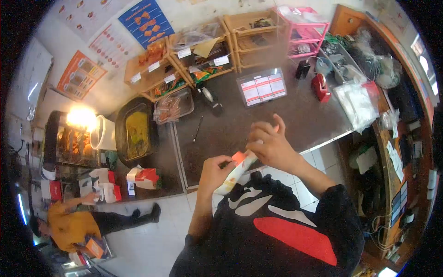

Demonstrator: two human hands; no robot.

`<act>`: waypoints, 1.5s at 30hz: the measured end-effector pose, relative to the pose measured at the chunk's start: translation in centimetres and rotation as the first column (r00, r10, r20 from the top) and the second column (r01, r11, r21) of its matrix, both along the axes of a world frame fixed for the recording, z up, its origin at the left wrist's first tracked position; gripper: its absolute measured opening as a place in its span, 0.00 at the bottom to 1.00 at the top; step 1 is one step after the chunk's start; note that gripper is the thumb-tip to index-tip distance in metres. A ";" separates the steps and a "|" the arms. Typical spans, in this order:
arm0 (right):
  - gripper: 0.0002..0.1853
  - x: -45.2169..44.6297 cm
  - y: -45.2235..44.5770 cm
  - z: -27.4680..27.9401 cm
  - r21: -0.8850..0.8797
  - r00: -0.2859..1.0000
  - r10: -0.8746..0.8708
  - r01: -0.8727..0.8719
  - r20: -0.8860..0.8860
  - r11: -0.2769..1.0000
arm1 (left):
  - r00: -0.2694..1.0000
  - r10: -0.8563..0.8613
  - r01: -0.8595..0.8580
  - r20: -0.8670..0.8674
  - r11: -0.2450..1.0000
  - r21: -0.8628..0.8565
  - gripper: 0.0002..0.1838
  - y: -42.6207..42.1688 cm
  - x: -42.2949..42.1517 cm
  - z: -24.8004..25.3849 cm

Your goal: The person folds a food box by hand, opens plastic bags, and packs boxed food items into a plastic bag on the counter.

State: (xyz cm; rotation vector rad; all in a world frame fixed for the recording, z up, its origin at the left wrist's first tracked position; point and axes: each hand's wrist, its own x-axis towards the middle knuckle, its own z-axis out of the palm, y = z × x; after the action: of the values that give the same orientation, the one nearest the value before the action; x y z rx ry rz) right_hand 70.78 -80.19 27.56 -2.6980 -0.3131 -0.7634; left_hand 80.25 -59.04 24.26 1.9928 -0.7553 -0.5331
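Close in front of my body, a white packet (226, 185) with coloured print is held tilted at the counter's front edge. My left hand (216, 173) is closed around its lower part, thumb and fingers pinching near a small orange piece (238, 158) like a label or card. At the packet's upper end, my right hand (271, 144) has curled fingers against it, one finger raised. A bit of orange shows by the right fingertips, too small to name. The fingers cover much of the packet's upper end.
On the dark counter (221, 138) are a pen (198, 129), a card stand (262, 87), a red tape dispenser (320, 87) and plastic bags (355, 106). Wooden racks (203, 51) line the back. Left are a black tray (136, 131), red-white boxes (143, 177) and a person in yellow (74, 226).
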 end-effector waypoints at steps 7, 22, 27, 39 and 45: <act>0.20 0.4 3.5 -3.5 0.534 0.974 -0.180 0.078 0.141 0.842 | 0.983 0.170 -0.158 0.076 0.977 -0.141 0.09 -1.6 -2.4 -1.1; 0.08 -0.9 3.9 -4.8 0.904 0.956 0.058 0.252 -0.289 0.346 | 0.977 0.205 -0.187 0.056 0.954 -0.233 0.07 -1.3 -3.3 -1.9; 0.11 -1.4 2.4 -2.5 0.801 0.990 0.055 0.071 -0.129 0.594 | 0.993 0.101 -0.092 0.060 0.985 -0.143 0.07 -0.7 -2.7 -1.2; 0.06 -2.3 0.1 -1.0 0.269 0.947 0.316 -0.291 -0.054 0.918 | 0.958 -0.287 0.285 0.005 0.952 0.111 0.09 -0.6 0.3 3.2; 0.09 -2.7 1.9 -1.6 0.312 0.966 0.246 -0.257 0.073 0.915 | 0.882 -0.457 0.431 0.114 0.881 0.196 0.10 -1.4 0.2 2.4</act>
State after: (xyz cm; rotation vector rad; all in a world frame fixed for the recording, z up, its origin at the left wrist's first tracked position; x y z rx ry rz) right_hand 68.07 -78.27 25.94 -2.2878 -0.4888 -0.7116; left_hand 80.43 -60.42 26.65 2.0322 -1.3258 -0.7307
